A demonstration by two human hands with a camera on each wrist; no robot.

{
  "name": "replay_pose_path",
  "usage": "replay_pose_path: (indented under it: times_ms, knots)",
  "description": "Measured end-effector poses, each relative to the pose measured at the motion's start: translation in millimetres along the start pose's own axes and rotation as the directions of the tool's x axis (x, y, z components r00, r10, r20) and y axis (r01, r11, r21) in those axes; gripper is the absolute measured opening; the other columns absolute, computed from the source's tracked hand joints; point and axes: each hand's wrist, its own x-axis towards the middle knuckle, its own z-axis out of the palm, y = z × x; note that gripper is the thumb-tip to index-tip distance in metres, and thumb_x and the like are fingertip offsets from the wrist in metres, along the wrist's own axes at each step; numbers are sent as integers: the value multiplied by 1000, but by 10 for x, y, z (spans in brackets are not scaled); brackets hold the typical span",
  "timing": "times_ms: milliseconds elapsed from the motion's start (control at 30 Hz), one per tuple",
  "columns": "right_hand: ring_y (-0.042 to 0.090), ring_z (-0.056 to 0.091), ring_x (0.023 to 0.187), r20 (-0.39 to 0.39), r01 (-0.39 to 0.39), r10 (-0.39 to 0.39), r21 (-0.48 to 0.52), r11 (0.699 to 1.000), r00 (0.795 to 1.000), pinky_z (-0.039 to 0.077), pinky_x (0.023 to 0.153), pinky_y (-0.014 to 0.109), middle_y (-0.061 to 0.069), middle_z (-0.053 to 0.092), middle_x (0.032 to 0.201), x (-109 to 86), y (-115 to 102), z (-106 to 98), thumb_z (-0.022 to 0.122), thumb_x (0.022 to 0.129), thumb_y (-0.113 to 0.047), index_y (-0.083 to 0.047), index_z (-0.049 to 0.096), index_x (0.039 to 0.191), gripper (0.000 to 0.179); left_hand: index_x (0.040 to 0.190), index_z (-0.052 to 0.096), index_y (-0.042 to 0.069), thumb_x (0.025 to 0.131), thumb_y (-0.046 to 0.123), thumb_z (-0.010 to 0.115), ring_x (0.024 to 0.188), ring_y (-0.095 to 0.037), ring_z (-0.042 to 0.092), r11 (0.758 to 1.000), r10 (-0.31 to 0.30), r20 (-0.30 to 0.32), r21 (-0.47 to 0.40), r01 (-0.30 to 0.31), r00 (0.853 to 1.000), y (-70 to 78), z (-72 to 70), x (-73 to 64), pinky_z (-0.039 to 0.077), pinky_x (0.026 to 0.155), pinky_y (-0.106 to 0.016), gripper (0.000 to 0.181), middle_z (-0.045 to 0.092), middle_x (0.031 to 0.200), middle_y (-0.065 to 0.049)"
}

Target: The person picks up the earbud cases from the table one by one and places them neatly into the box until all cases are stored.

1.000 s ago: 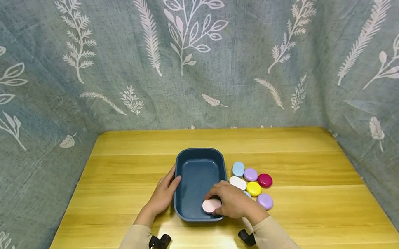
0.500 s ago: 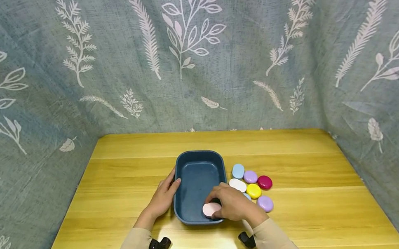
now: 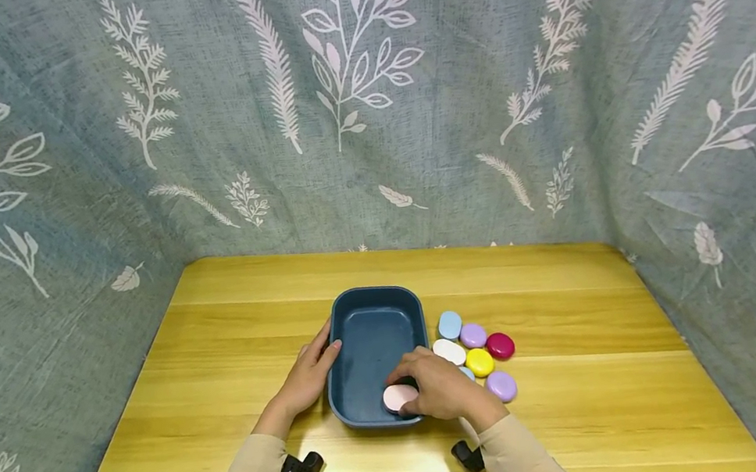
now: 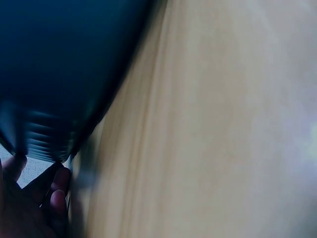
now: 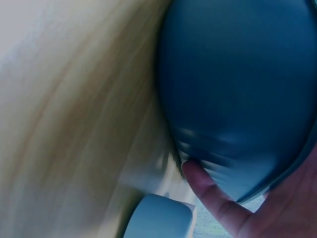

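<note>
A dark blue rectangular tray (image 3: 371, 339) with rounded corners sits on the table. My left hand (image 3: 305, 376) grips its left side, thumb at the rim and the other fingers along the outside; in the left wrist view that hand (image 4: 37, 203) shows at the tray's outer wall (image 4: 64, 69). Inside the front right corner, my right hand (image 3: 442, 385) holds a pale pink oval block (image 3: 399, 399), soap-like in shape, between thumb and fingers. The right wrist view hides this block behind the tray wall (image 5: 233, 79), where one finger (image 5: 218, 198) lies against the outside.
Right of the tray lie several rounded blocks: light blue (image 3: 449, 325), white (image 3: 449, 352), purple (image 3: 473, 335), yellow (image 3: 480, 363), dark red (image 3: 501, 345) and a second purple block (image 3: 501, 386). A second light blue block (image 5: 161, 218) is partly behind the right hand. A patterned curtain (image 3: 367, 151) surrounds the table.
The head view has shifted a little. Both hands, the tray and the pink block keep nearly the same positions.
</note>
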Motion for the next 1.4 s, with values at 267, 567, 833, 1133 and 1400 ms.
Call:
replay_pose_path:
  times_ms: [267, 567, 833, 1133, 1400]
  knots:
    - [16, 57, 110, -14, 11, -10, 43, 999, 1000, 51, 96, 36, -3, 71, 111, -25, 14, -18, 87, 84, -25, -18, 78, 122, 39, 163, 22, 45, 107, 60, 42, 144, -32, 39, 1000, -18, -6, 4, 18, 1000, 20, 5, 0, 30, 120, -62, 62, 37, 167, -5]
    - [16, 58, 114, -33, 41, -39, 75, 996, 999, 49, 101, 41, -2, 72, 118, -49, 48, 9, 81, 91, -31, -18, 75, 128, 40, 165, 23, 40, 107, 60, 42, 144, -33, 40, 1000, -24, -19, 9, 25, 1000, 12, 26, -9, 31, 119, -63, 64, 38, 165, -10]
    - [18, 58, 121, -51, 49, -44, 83, 995, 998, 47, 106, 45, -3, 71, 123, -78, 33, -11, 78, 94, -29, -18, 73, 130, 37, 165, 25, 38, 107, 59, 44, 143, -33, 40, 1000, -27, -22, -6, 27, 999, 24, 29, -21, 31, 119, -62, 65, 40, 164, -11]
    - [19, 58, 122, -149, 51, -33, 114, 992, 988, 49, 106, 46, -5, 67, 125, -127, 20, -108, 79, 93, -27, -17, 75, 127, 35, 164, 24, 43, 107, 61, 43, 143, -32, 41, 1000, -30, -25, 5, 30, 999, 22, 25, -19, 32, 118, -63, 63, 40, 164, -10]
    - [20, 59, 122, -247, 79, -46, 124, 989, 968, 52, 101, 42, -3, 64, 131, -172, 64, -158, 83, 90, -25, -22, 71, 131, 43, 164, 25, 40, 107, 60, 42, 144, -34, 40, 1000, -27, -27, 10, 28, 999, 22, 27, -14, 31, 118, -63, 63, 39, 165, -11]
